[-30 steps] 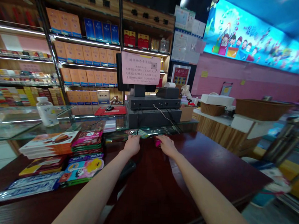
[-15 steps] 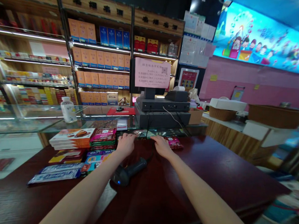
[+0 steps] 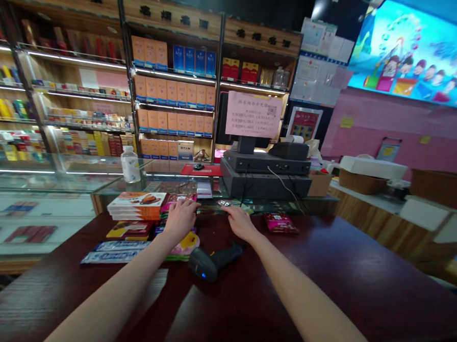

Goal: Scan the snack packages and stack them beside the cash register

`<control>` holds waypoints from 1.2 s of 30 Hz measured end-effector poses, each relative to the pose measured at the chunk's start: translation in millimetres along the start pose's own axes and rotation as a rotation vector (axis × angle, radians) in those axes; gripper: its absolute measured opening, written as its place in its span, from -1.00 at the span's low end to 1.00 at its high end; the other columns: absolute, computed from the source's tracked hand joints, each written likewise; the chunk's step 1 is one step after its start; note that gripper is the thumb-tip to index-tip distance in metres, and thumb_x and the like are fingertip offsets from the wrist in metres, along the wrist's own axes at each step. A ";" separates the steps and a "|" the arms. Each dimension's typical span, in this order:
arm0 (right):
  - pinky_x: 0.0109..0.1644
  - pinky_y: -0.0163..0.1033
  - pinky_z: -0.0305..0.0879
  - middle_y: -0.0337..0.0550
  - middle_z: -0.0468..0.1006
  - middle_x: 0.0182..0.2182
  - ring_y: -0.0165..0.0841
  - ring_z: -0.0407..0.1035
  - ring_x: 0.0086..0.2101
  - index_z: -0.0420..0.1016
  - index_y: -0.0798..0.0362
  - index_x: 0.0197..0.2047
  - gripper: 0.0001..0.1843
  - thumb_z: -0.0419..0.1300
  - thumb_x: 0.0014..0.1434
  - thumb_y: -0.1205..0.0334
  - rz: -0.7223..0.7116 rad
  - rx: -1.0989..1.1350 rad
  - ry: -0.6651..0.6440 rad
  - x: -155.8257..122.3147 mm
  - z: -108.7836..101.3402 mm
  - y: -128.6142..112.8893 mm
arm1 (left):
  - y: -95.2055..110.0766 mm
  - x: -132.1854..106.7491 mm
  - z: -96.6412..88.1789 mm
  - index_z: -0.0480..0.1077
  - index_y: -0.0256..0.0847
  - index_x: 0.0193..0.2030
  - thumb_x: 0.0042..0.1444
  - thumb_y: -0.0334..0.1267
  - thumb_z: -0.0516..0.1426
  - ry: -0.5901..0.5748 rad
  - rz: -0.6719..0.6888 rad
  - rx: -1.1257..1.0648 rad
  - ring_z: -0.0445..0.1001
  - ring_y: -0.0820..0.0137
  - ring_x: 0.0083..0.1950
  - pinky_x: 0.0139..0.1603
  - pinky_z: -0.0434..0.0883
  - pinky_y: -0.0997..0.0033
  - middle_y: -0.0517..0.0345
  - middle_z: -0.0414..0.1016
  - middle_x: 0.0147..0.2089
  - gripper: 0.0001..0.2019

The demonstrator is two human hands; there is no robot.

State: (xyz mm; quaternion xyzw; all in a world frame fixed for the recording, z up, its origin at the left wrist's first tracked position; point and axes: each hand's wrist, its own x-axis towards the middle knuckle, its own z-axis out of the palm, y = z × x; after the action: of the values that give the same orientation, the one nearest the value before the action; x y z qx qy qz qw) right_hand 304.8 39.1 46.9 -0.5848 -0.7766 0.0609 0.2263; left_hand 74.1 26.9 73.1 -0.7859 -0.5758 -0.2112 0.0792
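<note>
My left hand is over the right side of a stack of pink and green packets and partly hides it. Its fingers reach forward, apart at the tips, with nothing seen in them; whether they touch the top packet I cannot tell. Across the gap, my right hand is low over the counter, thumb side inward and fingers loosely extended, holding nothing visible. A single pink packet lies to the right of it. Between my forearms rests a black barcode scanner with a blue light.
White-and-orange boxes, blue-and-white long packs and a bottle are at the left. A till with a pink notice stands behind the glass ledge. The dark wooden counter extends right.
The view has turned left, so the scene sits further right. My left hand has moved left over the packet stack. My right hand has moved left, away from the single pink packet.
</note>
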 end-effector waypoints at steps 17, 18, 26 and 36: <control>0.32 -0.08 0.17 -0.15 0.50 0.19 -0.27 0.33 0.20 0.39 -0.07 0.29 -0.41 -0.04 0.24 0.45 -0.141 0.195 0.029 44.5 40.1 -55.4 | -83.7 -16.9 6.1 0.35 -0.09 0.29 0.17 -0.31 0.09 0.221 -0.013 0.200 0.27 0.03 0.30 0.37 0.10 -0.11 -0.04 0.41 0.29 -0.49; 0.32 -0.09 0.18 -0.15 0.50 0.20 -0.27 0.33 0.20 0.39 -0.06 0.30 -0.41 -0.03 0.24 0.44 -0.142 0.207 0.026 46.8 41.8 -58.2 | -86.4 -17.7 6.9 0.34 -0.10 0.30 0.16 -0.31 0.10 0.229 -0.005 0.210 0.26 0.02 0.31 0.40 0.07 -0.12 -0.06 0.40 0.30 -0.47; 0.29 -0.10 0.20 -0.17 0.50 0.19 -0.25 0.31 0.21 0.37 -0.10 0.31 -0.41 -0.02 0.26 0.40 -0.143 0.222 -0.007 56.3 53.4 -73.1 | -99.5 -24.4 13.2 0.39 -0.14 0.23 0.14 -0.35 0.08 0.226 0.034 0.274 0.20 -0.02 0.37 0.45 -0.04 -0.24 -0.14 0.33 0.35 -0.52; 0.40 0.07 0.07 -0.17 0.45 0.25 -0.16 0.18 0.31 0.49 -0.05 0.22 -0.51 0.01 0.29 0.37 -0.127 0.233 0.006 54.8 63.0 -74.6 | -92.1 -31.0 8.0 0.42 -0.15 0.22 0.14 -0.31 0.13 0.211 0.032 0.307 0.21 -0.02 0.38 0.46 -0.06 -0.21 -0.13 0.31 0.37 -0.53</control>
State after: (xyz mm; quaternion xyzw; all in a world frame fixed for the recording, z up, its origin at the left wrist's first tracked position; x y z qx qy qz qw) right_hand 200.8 78.2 32.9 -0.5043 -0.7990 0.1345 0.2985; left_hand -18.1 32.8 41.8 -0.7471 -0.5773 -0.2007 0.2612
